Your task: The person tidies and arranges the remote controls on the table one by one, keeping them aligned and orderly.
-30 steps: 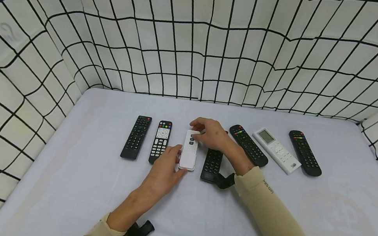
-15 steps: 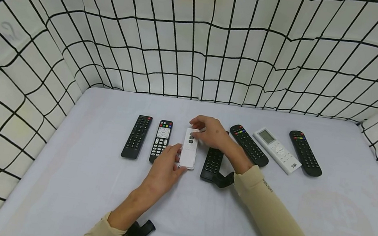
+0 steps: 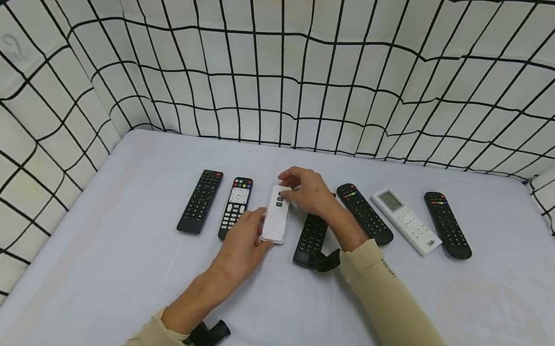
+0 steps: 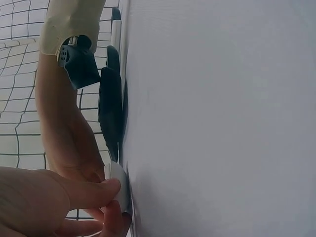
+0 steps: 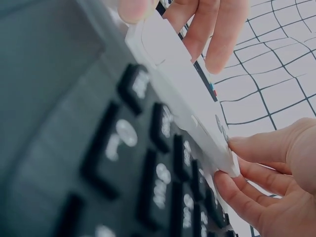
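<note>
While our left hand (image 3: 240, 243) pinches the white remote (image 3: 276, 222) at its near end, our right hand (image 3: 310, 192) grips its far end within netted walls (image 3: 317, 62).

A walled-in booth (image 3: 269, 56), probably in a lab or recording studio, though the view stops at its walls. A plain white-topped bench (image 3: 139, 283) is closed in behind and on both sides by pale walls (image 3: 317, 61) hung with black grid netting (image 3: 308, 37). Remote controls (image 3: 200, 201) lie in a spaced row, and black wrist-worn devices (image 3: 209, 336) show at both beige sleeves (image 3: 396, 309).
</note>
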`<move>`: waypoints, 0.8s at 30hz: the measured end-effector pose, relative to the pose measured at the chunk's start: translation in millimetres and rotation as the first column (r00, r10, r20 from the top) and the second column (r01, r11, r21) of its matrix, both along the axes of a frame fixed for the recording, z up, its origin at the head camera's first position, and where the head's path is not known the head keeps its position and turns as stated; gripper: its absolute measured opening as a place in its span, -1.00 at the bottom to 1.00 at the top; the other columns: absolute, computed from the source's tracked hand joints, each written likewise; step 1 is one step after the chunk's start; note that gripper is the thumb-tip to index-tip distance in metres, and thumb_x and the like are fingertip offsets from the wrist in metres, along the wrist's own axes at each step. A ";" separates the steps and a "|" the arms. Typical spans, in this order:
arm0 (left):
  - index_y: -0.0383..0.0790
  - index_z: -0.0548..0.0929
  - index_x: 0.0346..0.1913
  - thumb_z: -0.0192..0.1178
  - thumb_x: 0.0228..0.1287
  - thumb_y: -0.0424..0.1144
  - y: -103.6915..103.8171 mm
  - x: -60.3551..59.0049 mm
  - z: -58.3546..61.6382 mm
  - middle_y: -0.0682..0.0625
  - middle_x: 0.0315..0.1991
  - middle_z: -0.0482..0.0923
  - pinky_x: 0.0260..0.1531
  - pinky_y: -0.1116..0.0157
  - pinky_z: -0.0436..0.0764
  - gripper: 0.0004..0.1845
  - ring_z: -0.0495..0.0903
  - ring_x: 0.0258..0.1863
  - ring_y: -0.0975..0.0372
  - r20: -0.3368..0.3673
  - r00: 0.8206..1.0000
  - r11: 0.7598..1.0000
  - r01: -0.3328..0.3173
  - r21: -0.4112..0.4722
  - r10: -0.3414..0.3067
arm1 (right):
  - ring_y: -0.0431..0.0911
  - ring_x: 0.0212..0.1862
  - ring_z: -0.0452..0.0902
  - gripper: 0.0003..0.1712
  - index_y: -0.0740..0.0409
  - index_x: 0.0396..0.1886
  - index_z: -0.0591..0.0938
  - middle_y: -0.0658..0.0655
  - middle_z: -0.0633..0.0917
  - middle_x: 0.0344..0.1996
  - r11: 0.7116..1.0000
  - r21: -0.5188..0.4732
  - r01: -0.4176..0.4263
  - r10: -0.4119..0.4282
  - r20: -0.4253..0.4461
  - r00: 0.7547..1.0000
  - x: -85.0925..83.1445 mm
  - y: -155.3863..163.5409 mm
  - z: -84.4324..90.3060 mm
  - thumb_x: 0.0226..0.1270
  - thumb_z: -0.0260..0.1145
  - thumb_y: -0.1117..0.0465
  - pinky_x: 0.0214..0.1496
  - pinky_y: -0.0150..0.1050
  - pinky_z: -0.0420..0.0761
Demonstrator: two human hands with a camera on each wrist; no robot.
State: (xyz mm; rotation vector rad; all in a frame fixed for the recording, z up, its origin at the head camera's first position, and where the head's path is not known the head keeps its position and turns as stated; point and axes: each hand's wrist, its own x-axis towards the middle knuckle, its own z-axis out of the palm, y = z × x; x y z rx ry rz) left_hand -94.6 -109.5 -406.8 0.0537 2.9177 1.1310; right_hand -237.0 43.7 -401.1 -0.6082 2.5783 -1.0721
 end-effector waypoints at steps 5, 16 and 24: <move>-0.49 0.37 0.44 0.41 0.28 -0.46 4.3 -1.8 0.1 -0.31 0.13 0.55 -0.14 0.22 0.65 -0.29 0.58 -0.16 0.11 -0.014 1.000 0.999 0.016 -0.045 -0.017 | 0.03 0.24 0.64 -0.55 0.13 0.29 0.61 0.14 0.76 0.13 1.000 0.012 0.009 -0.009 -0.004 1.000 -1.0 -0.1 -1.6 0.45 0.40 0.25 0.27 -0.06 0.63; -0.53 0.34 0.44 0.37 0.33 -0.43 5.4 0.3 1.7 -0.33 0.16 0.53 0.16 0.06 0.67 -0.31 0.63 0.11 -0.01 0.018 1.000 0.996 0.018 -0.090 -0.016 | 0.05 0.27 0.62 -0.54 0.13 0.32 0.59 0.16 0.73 0.18 1.000 0.029 0.004 -0.004 0.003 1.000 2.3 0.2 -0.2 0.47 0.37 0.24 0.31 -0.06 0.62; -0.52 0.38 0.42 0.45 0.25 -0.40 4.7 1.3 0.0 -0.32 0.14 0.53 0.10 0.07 0.67 -0.28 0.60 0.03 0.01 -0.022 1.000 0.994 0.001 -0.109 -0.004 | 0.06 0.29 0.61 -0.48 0.16 0.40 0.51 0.17 0.71 0.19 0.999 -0.024 0.027 -0.027 -0.006 1.000 4.0 2.6 -0.5 0.52 0.33 0.15 0.30 -0.04 0.62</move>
